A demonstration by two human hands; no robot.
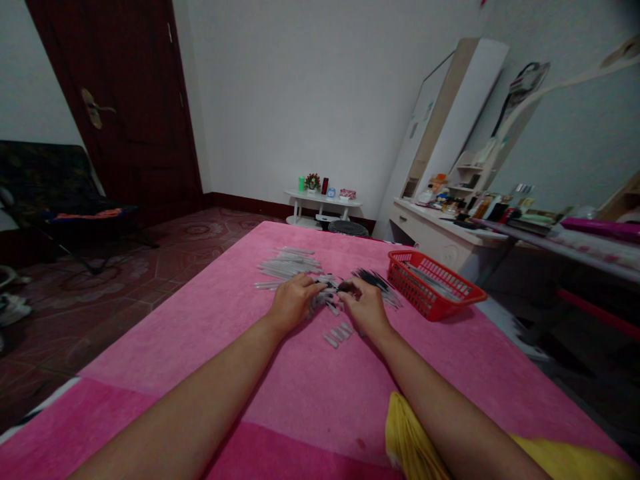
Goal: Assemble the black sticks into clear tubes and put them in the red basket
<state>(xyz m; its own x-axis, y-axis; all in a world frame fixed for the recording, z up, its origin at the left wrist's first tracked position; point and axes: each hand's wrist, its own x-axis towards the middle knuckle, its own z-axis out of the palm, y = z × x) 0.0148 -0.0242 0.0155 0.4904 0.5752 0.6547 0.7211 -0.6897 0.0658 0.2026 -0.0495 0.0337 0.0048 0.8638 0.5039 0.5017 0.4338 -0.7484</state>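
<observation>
My left hand is closed, thumb and fingers pinched together over a pile of small pale and dark pieces. Across the pile my right hand also has its fingers pinched. A small dark thing shows near the fingertips, too small to name. Behind my left hand lies a bundle of long, thin clear tubes, like pen barrels. Beyond my right hand is a fan of thin dark-ended sticks, like pen refills. Several short whitish pieces, like pen caps, lie on the cloth nearer to me.
A red plastic basket holding thin sticks stands on the right of the pink-covered table. Yellow fabric lies under my right forearm. Farther off are a low white shelf, a dresser and a folding chair.
</observation>
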